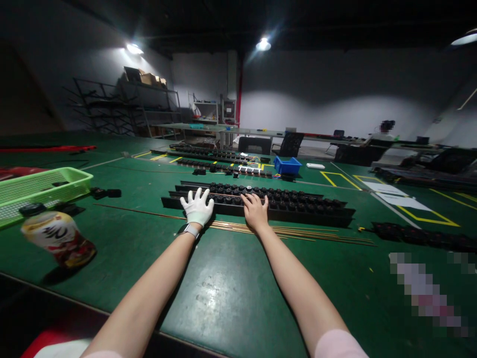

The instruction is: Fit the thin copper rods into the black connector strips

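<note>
Long black channel rails [309, 215], lined with rows of small black parts [294, 199], lie crosswise in front of me. My left hand [198, 207], in a white glove with a watch at the wrist, rests with spread fingers over the rails' left part. Bare and also with its fingers apart, my right hand [256, 211] lies over the middle of the rails; its fingertips reach the black parts. A thin copper-coloured rod runs along the rails between the two hands. Several long brass-coloured rods [298, 232] lie on the table under my wrists.
At left stand a drink bottle [61, 239] and a green basket [74, 180]. Behind the rails are a blue bin [286, 165] and more black strips with wires [231, 168]. White papers [404, 201] and a black strip [421, 236] lie right. A person [383, 134] sits far back.
</note>
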Demonstrator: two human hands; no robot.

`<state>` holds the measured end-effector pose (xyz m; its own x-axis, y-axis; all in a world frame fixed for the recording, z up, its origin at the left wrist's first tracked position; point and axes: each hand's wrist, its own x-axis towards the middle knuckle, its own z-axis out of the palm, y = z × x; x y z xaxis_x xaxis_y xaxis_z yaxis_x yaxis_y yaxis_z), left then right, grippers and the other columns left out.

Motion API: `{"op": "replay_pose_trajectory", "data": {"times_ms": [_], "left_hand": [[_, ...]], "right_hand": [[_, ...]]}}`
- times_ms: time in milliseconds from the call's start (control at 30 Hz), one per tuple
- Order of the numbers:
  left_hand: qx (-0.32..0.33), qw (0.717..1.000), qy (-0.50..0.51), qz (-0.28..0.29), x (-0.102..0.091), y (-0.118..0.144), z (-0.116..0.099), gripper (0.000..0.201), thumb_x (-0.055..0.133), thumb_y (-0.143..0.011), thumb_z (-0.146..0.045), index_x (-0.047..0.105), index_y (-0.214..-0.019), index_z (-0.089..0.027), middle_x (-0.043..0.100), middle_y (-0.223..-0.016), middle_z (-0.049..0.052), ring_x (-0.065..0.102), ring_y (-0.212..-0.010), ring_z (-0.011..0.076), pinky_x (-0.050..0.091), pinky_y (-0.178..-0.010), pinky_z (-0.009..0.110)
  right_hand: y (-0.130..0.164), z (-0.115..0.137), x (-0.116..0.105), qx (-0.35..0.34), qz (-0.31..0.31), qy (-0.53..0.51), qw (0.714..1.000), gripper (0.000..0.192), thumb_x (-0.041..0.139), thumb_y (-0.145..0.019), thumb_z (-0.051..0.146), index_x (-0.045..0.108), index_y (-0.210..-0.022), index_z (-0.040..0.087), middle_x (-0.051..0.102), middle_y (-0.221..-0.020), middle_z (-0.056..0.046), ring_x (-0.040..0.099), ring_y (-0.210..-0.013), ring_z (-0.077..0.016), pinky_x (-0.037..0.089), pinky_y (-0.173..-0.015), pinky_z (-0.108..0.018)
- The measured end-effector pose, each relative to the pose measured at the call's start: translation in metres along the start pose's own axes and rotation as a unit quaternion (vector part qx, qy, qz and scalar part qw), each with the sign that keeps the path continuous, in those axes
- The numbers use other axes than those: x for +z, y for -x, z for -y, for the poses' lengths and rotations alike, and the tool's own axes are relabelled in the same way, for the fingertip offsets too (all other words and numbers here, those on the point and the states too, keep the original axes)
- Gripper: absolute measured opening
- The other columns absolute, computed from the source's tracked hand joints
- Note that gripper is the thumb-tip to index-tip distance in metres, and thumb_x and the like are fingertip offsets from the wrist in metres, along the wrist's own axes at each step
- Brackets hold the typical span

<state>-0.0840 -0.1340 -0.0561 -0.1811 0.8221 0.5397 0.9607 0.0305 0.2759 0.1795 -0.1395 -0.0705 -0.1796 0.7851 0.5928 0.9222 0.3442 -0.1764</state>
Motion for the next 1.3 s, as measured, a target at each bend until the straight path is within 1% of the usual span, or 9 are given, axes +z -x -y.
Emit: {"op": "replay_pose_trajectory", "data": {"times_ms": [167, 233, 333, 433, 533, 800, 967, 1133, 1300], "left_hand": [[-0.001, 1.0, -0.002, -0.004, -0.001, -0.001, 0.0, 0.059, 0.044, -0.106, -0.053, 0.059, -0.16, -0.034, 0.046, -0.175, 0.006, 0.028, -0.163, 0.0431, 0.01, -0.13, 0.075], [-0.001, 1.0, -0.005, -0.002, -0.003, -0.001, -0.003, 0.06, 0.044, -0.105, -0.054, 0.059, -0.16, -0.034, 0.042, -0.177, 0.006, 0.026, -0.164, 0.043, 0.01, -0.131, 0.075], [0.026, 1.0, -0.006, -0.014, -0.004, 0.001, -0.013, 0.061, 0.045, -0.105, -0.055, 0.057, -0.162, -0.034, 0.037, -0.18, 0.005, 0.026, -0.164, 0.0427, 0.009, -0.132, 0.074], [0.054, 0.998, -0.005, -0.013, -0.002, 0.004, -0.024, 0.062, 0.044, -0.106, -0.056, 0.056, -0.162, -0.034, 0.042, -0.177, 0.006, 0.027, -0.164, 0.0425, 0.006, -0.132, 0.074], [0.055, 0.998, -0.008, 0.008, 0.0, 0.005, -0.029, 0.063, 0.044, -0.105, -0.058, 0.059, -0.161, -0.033, 0.048, -0.173, 0.007, 0.026, -0.164, 0.0435, 0.004, -0.131, 0.074], [0.062, 0.998, -0.01, -0.001, 0.002, 0.006, -0.027, 0.064, 0.044, -0.105, -0.059, 0.059, -0.161, -0.032, 0.048, -0.174, 0.008, 0.027, -0.163, 0.0445, 0.006, -0.131, 0.075], [0.061, 0.998, -0.014, 0.002, 0.002, 0.006, -0.028, 0.063, 0.044, -0.105, -0.059, 0.06, -0.16, -0.033, 0.049, -0.173, 0.007, 0.027, -0.164, 0.043, 0.007, -0.131, 0.074], [0.064, 0.998, -0.006, 0.005, 0.001, 0.008, -0.029, 0.065, 0.044, -0.105, -0.057, 0.056, -0.163, -0.03, 0.046, -0.175, 0.01, 0.03, -0.163, 0.0432, 0.009, -0.13, 0.075], [0.1, 0.995, 0.002, -0.006, 0.003, 0.01, -0.039, 0.064, 0.044, -0.105, -0.055, 0.055, -0.163, -0.032, 0.043, -0.176, 0.009, 0.031, -0.163, 0.0421, 0.006, -0.131, 0.075]], "right_hand": [[0.0, 0.001, 0.0, -0.002, -0.002, -0.002, 1.0, 0.051, 0.047, -0.11, 0.027, 0.057, -0.159, 0.038, 0.06, -0.161, -0.006, 0.043, -0.153, -0.0296, 0.004, -0.132, -0.07], [0.0, 0.001, 0.001, -0.003, -0.005, -0.007, 1.0, 0.051, 0.047, -0.11, 0.027, 0.058, -0.159, 0.038, 0.061, -0.16, -0.006, 0.043, -0.152, -0.03, 0.004, -0.131, -0.071], [0.0, 0.001, 0.001, -0.003, -0.01, -0.013, 1.0, 0.051, 0.047, -0.11, 0.027, 0.059, -0.158, 0.038, 0.061, -0.16, -0.006, 0.044, -0.152, -0.0295, 0.004, -0.131, -0.071], [0.0, 0.001, 0.001, -0.004, -0.012, -0.014, 1.0, 0.051, 0.046, -0.11, 0.027, 0.059, -0.158, 0.038, 0.061, -0.16, -0.006, 0.044, -0.153, -0.0291, 0.004, -0.132, -0.07], [0.0, 0.001, 0.001, -0.002, -0.01, -0.009, 1.0, 0.051, 0.047, -0.11, 0.027, 0.059, -0.158, 0.038, 0.061, -0.16, -0.006, 0.044, -0.152, -0.03, 0.005, -0.132, -0.07], [0.001, 0.001, -0.001, -0.002, -0.013, -0.011, 1.0, 0.051, 0.047, -0.11, 0.027, 0.059, -0.158, 0.038, 0.062, -0.159, -0.006, 0.045, -0.152, -0.0292, 0.005, -0.132, -0.069], [0.001, 0.001, 0.0, -0.001, -0.009, 0.0, 1.0, 0.051, 0.048, -0.11, 0.029, 0.059, -0.158, 0.04, 0.061, -0.159, -0.006, 0.044, -0.152, -0.0303, 0.007, -0.131, -0.07], [0.001, 0.001, 0.0, -0.001, -0.012, -0.005, 1.0, 0.051, 0.049, -0.109, 0.028, 0.059, -0.158, 0.04, 0.061, -0.159, -0.006, 0.045, -0.152, -0.0306, 0.008, -0.131, -0.071], [0.001, 0.002, 0.001, -0.002, -0.021, -0.015, 1.0, 0.051, 0.048, -0.11, 0.026, 0.059, -0.158, 0.039, 0.062, -0.159, -0.006, 0.045, -0.152, -0.0293, 0.007, -0.132, -0.07]]}}
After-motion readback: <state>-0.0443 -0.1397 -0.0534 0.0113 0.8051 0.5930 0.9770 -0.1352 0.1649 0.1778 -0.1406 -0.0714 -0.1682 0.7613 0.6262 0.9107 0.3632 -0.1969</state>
